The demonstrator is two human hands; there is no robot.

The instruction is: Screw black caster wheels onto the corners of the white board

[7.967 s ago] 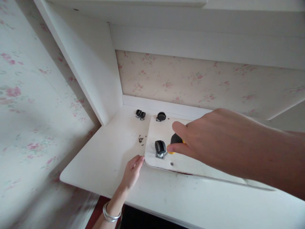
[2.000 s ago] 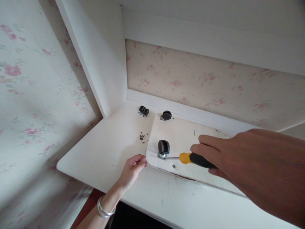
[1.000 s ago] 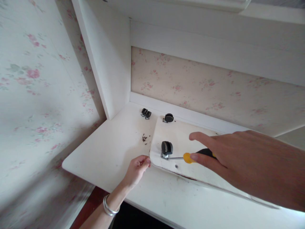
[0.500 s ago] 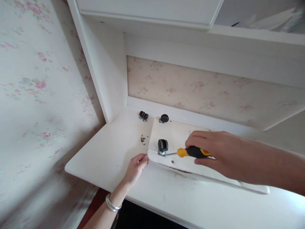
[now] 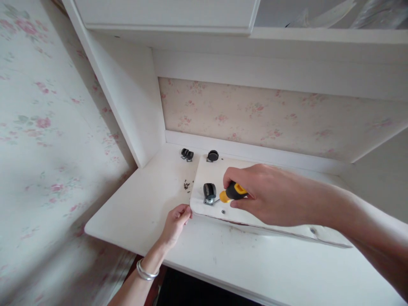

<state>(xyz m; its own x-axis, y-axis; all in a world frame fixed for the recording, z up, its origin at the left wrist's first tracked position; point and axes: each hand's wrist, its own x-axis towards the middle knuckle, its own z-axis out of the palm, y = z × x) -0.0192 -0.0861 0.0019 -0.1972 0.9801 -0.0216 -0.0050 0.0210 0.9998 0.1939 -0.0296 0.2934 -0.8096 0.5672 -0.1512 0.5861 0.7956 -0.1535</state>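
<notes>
My right hand is wrapped round a yellow and black screwdriver. Its shaft reaches left to the metal plate of a black caster wheel, which stands near the front left corner of a white board. The tip itself is too small to make out. My left hand, with a silver bangle on the wrist, pinches that corner of the board. A second caster sits on the board's back left corner. Small dark screws lie in a loose pile left of the board.
Two more casters rest on the white desk behind the screws. A white side panel rises at the left, and a cabinet hangs overhead. Floral wallpaper covers the wall behind.
My right hand has turned and come closer to the caster, so the screwdriver now points more steeply at its plate. My left hand keeps its pinch on the corner. The view has shifted slightly.
</notes>
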